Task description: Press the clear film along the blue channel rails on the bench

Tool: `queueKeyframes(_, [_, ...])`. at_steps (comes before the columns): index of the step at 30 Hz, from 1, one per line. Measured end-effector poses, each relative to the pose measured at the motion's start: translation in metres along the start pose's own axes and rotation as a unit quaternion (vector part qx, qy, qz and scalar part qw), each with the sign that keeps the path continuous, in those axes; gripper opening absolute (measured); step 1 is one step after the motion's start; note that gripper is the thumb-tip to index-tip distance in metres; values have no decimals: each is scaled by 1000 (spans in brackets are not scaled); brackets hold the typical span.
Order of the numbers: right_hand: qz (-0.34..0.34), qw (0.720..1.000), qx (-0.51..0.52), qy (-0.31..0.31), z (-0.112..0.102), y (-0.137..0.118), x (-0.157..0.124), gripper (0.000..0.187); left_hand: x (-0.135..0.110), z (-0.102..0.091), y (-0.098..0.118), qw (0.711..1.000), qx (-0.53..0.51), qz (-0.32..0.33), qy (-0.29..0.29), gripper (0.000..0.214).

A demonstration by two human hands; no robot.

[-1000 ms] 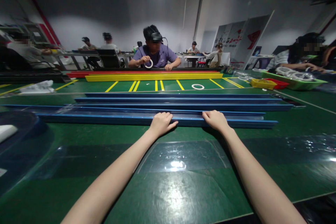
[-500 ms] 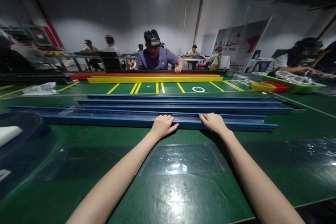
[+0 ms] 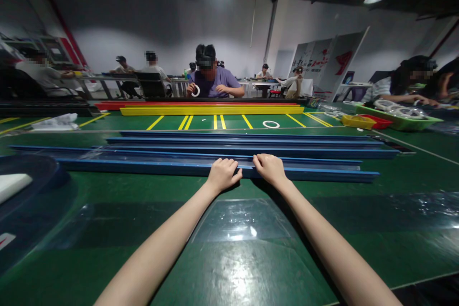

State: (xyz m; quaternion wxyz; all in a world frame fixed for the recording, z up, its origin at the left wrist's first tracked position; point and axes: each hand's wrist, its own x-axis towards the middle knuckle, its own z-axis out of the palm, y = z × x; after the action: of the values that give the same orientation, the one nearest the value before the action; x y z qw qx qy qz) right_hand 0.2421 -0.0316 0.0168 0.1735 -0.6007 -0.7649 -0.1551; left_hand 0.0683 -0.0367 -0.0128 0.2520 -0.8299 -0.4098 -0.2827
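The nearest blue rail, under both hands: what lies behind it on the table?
Behind the nearest blue rail are more blue rails, a white ring, then a yellow rail. The left hand and right hand cover parts of the nearest one; anything beneath the rails is hidden.

1. Left forearm [image 3: 161,244]: bare, extends forward and inward.
2. Left hand [image 3: 222,174]: back upward, fingers curled, thumb stands apart and points right.
3. Right forearm [image 3: 333,239]: bare, angles forward and inward.
4. Right hand [image 3: 270,169]: back upward, sits near the left.
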Motion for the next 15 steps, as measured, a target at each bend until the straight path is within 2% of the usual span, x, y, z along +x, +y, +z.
queueKeyframes(8, [-68, 993, -14, 95, 19, -2, -1, 40, -1, 0, 0, 1000, 2, -6, 17, 24])
queueKeyframes(15, [-145, 973, -33, 174, 28, 4, 2, 45, -1, 1, -1, 1000, 5, -17, 17, 23])
